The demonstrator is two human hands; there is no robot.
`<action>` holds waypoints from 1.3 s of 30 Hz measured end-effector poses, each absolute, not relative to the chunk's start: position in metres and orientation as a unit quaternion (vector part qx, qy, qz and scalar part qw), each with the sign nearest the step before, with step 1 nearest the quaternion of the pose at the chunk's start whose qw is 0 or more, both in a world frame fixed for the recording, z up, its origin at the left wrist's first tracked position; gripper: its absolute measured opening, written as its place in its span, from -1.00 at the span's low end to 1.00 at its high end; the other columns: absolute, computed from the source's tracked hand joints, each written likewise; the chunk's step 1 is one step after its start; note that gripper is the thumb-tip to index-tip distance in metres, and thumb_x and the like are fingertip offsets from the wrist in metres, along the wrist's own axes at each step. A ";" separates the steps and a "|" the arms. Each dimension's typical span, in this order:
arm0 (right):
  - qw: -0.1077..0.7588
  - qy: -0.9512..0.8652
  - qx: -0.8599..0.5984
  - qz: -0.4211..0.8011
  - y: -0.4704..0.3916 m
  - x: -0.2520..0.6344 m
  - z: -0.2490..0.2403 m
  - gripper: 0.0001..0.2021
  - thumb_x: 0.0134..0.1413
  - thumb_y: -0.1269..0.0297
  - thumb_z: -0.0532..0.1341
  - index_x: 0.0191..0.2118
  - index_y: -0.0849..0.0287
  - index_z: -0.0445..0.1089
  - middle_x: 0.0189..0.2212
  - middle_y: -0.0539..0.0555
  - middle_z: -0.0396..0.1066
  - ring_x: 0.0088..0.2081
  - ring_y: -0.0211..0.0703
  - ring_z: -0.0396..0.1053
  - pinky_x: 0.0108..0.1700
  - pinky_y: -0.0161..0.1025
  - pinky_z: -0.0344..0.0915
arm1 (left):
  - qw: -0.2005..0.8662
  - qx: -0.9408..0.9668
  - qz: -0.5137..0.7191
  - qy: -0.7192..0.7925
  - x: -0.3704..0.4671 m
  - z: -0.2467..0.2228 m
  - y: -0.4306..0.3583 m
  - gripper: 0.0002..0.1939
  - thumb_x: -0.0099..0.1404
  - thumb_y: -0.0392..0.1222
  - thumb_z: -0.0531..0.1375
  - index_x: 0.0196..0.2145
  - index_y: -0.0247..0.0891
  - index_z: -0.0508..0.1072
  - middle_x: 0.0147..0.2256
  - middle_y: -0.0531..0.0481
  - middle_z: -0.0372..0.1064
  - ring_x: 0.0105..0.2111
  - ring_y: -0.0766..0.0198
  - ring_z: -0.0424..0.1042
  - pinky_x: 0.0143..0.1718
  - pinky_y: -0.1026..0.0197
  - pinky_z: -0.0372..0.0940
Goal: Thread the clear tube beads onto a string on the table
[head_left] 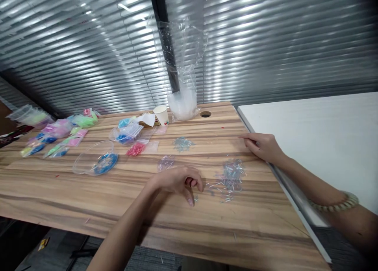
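My left hand (180, 181) hovers low over the wooden table (118, 204), its fingers curled and the thumb pointing down near a few loose tube beads; whether anything is between the fingers is too small to tell. Just right of it lies a spread pile of pale blue and clear tube beads (232, 174). Behind that hand sits a small purple bead pile (165, 163), and farther back a grey-blue one (182, 144). My right hand (260, 145) rests at the table's right edge, index finger stretched left and the other fingers partly folded.
Clear container with blue beads (105, 163), a bag of red beads (136, 148), a paper cup (161, 115) and stacked clear cups (183, 102) stand left and back. Colourful bags (59, 127) lie far left. A white table (310, 125) adjoins on the right.
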State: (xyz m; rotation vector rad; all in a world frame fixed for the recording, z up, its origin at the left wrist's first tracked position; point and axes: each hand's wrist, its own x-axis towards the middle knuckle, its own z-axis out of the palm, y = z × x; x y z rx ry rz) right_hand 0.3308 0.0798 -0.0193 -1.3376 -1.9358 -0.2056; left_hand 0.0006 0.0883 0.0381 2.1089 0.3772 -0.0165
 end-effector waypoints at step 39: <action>0.328 -0.789 -0.438 0.280 -0.081 0.243 0.008 -0.80 0.19 0.22 0.14 -0.19 0.14 0.48 -0.30 0.07 0.46 -0.22 -0.19 0.35 -0.11 -0.24 0.25 | 0.377 0.871 0.197 0.245 -0.006 0.016 0.038 -0.75 0.34 -0.22 0.13 -0.49 -0.31 0.45 -0.45 -0.05 0.40 -0.38 0.27 0.37 -0.31 0.28 0.22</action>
